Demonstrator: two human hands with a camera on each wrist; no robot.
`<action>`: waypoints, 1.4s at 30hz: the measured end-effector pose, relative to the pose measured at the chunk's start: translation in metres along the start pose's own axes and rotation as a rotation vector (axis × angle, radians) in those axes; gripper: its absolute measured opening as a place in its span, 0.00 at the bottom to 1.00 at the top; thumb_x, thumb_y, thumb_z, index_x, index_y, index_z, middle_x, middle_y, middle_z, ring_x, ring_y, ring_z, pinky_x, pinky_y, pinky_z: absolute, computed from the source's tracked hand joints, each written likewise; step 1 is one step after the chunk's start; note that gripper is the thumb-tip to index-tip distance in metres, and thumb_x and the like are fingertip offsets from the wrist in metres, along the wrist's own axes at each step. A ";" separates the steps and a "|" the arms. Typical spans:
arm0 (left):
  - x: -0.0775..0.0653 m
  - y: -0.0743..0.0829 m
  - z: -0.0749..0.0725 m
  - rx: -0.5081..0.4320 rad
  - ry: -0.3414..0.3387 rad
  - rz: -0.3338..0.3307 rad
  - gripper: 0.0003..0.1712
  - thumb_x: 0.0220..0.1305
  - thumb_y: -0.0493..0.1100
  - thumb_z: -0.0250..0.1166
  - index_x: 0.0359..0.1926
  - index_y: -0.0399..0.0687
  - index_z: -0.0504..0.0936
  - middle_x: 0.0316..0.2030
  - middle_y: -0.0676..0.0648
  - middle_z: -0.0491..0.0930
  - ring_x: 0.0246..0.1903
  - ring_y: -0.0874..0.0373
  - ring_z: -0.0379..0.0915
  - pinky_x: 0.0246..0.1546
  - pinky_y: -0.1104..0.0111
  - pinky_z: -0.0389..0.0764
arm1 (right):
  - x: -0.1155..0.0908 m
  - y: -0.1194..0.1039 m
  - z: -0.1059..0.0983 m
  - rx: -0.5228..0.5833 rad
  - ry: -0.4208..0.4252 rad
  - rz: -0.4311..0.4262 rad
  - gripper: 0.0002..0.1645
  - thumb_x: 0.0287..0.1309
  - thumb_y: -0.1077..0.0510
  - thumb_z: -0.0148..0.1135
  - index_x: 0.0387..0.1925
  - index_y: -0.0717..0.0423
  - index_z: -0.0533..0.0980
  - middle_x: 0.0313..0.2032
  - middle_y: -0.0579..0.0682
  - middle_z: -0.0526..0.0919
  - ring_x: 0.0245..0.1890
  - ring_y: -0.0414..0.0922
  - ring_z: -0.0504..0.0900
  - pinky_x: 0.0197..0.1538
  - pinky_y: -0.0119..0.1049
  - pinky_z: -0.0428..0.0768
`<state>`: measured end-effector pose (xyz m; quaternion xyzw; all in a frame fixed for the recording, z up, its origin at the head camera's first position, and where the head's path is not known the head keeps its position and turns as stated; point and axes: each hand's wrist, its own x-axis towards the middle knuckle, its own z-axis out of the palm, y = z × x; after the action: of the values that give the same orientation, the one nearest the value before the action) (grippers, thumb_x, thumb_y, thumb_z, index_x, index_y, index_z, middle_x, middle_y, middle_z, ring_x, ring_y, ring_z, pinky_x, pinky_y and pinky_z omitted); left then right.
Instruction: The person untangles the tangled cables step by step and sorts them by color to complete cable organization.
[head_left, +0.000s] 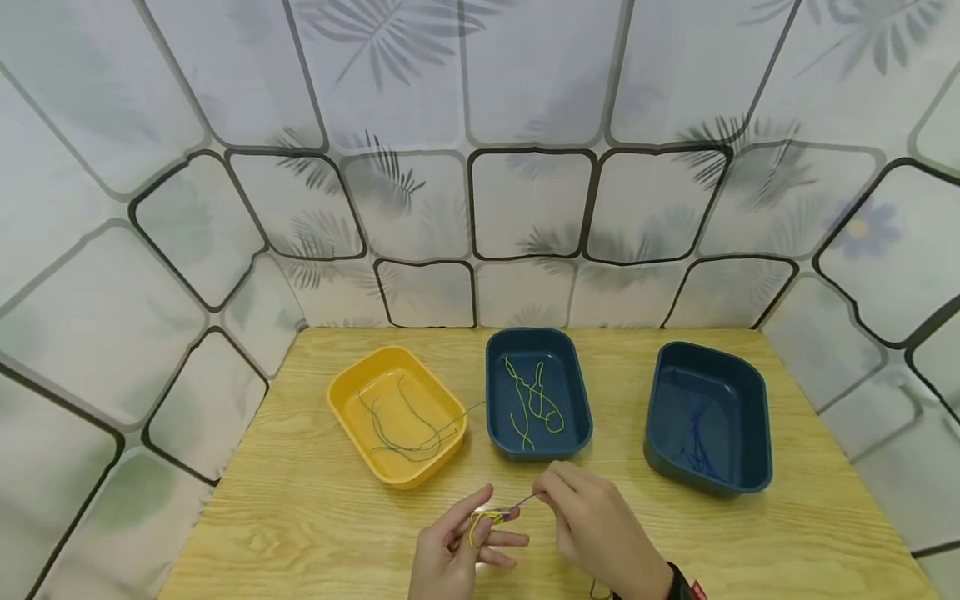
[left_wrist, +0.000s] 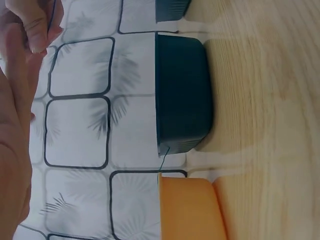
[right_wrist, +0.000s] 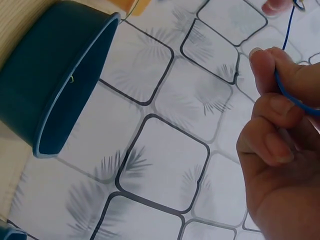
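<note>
At the front of the table, my left hand (head_left: 448,552) pinches a small bundle of yellow string (head_left: 486,518), with its other fingers spread apart. Just to the right, my right hand (head_left: 596,518) pinches a blue string (head_left: 525,501) between thumb and fingertips. That string runs taut from the bundle to the right hand. The right wrist view shows the blue string (right_wrist: 287,32) passing between the thumb and index finger and on across the palm. A loose end (head_left: 597,590) hangs below the right hand. How the string winds within the bundle is too small to tell.
Behind the hands stand a yellow tray (head_left: 347,423) with green strings, a dark blue tray (head_left: 538,456) with yellow-green strings, and another dark blue tray (head_left: 651,442) with blue strings on the right. One green string (head_left: 474,407) spans the first two trays. Patterned cloth (head_left: 532,208) surrounds the table.
</note>
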<state>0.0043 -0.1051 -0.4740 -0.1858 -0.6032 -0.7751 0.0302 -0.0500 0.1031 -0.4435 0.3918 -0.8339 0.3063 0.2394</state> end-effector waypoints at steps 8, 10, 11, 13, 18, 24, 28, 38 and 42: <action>-0.002 -0.002 -0.003 0.093 0.243 0.077 0.13 0.75 0.25 0.49 0.53 0.14 0.72 0.39 0.23 0.81 0.33 0.45 0.86 0.27 0.55 0.85 | -0.004 0.018 -0.020 -0.173 0.132 0.082 0.18 0.43 0.79 0.62 0.32 0.56 0.75 0.28 0.43 0.74 0.22 0.34 0.63 0.22 0.24 0.66; -0.002 -0.002 -0.006 0.091 0.261 0.101 0.13 0.75 0.24 0.48 0.52 0.13 0.72 0.39 0.22 0.80 0.33 0.46 0.86 0.28 0.55 0.84 | -0.004 0.024 -0.028 -0.195 0.180 0.112 0.19 0.44 0.79 0.67 0.32 0.56 0.75 0.28 0.45 0.75 0.21 0.34 0.65 0.22 0.26 0.67; -0.002 -0.002 -0.008 0.076 0.246 0.110 0.13 0.75 0.24 0.48 0.52 0.13 0.71 0.40 0.21 0.80 0.34 0.45 0.86 0.29 0.54 0.84 | -0.005 0.026 -0.031 -0.204 0.194 0.125 0.19 0.44 0.80 0.68 0.32 0.57 0.76 0.28 0.45 0.76 0.22 0.34 0.66 0.22 0.26 0.67; -0.002 -0.002 -0.010 0.044 0.208 0.122 0.13 0.75 0.24 0.47 0.53 0.12 0.71 0.41 0.20 0.78 0.37 0.45 0.85 0.31 0.53 0.84 | -0.005 0.030 -0.036 -0.215 0.213 0.154 0.20 0.43 0.81 0.69 0.32 0.57 0.76 0.28 0.46 0.77 0.23 0.35 0.68 0.23 0.26 0.69; -0.004 -0.001 -0.020 0.011 0.234 0.124 0.14 0.76 0.26 0.47 0.53 0.12 0.70 0.43 0.20 0.78 0.39 0.43 0.85 0.34 0.53 0.84 | -0.011 0.041 -0.053 -0.304 0.304 0.267 0.17 0.44 0.82 0.68 0.31 0.62 0.76 0.28 0.52 0.78 0.23 0.43 0.75 0.23 0.33 0.74; -0.005 0.001 -0.034 -0.024 0.246 0.168 0.14 0.75 0.23 0.45 0.53 0.14 0.73 0.44 0.25 0.80 0.40 0.41 0.84 0.35 0.53 0.84 | -0.019 0.055 -0.080 -0.310 0.421 0.496 0.10 0.53 0.78 0.68 0.35 0.66 0.79 0.25 0.52 0.80 0.21 0.40 0.73 0.25 0.23 0.68; -0.004 -0.001 -0.030 -0.071 0.139 0.172 0.16 0.75 0.22 0.41 0.51 0.16 0.74 0.47 0.29 0.82 0.45 0.43 0.83 0.39 0.51 0.85 | -0.021 0.064 -0.096 -0.207 0.458 0.671 0.05 0.61 0.70 0.67 0.40 0.65 0.80 0.25 0.53 0.83 0.18 0.32 0.74 0.22 0.21 0.68; -0.001 -0.002 -0.021 -0.297 0.035 0.059 0.16 0.74 0.27 0.34 0.36 0.21 0.67 0.50 0.33 0.82 0.53 0.42 0.79 0.52 0.56 0.80 | -0.028 0.116 -0.131 -0.023 0.520 1.016 0.12 0.69 0.55 0.64 0.46 0.59 0.79 0.24 0.42 0.82 0.12 0.43 0.76 0.17 0.26 0.73; -0.001 -0.004 -0.020 -0.354 0.031 0.018 0.16 0.75 0.28 0.33 0.36 0.19 0.65 0.48 0.33 0.83 0.50 0.39 0.80 0.51 0.55 0.81 | -0.030 0.145 -0.135 -0.011 0.488 1.055 0.15 0.69 0.53 0.63 0.48 0.61 0.79 0.23 0.40 0.83 0.12 0.40 0.77 0.16 0.26 0.75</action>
<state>-0.0007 -0.1226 -0.4824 -0.1817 -0.4552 -0.8716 0.0130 -0.1266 0.2859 -0.4150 -0.1597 -0.8385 0.4614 0.2417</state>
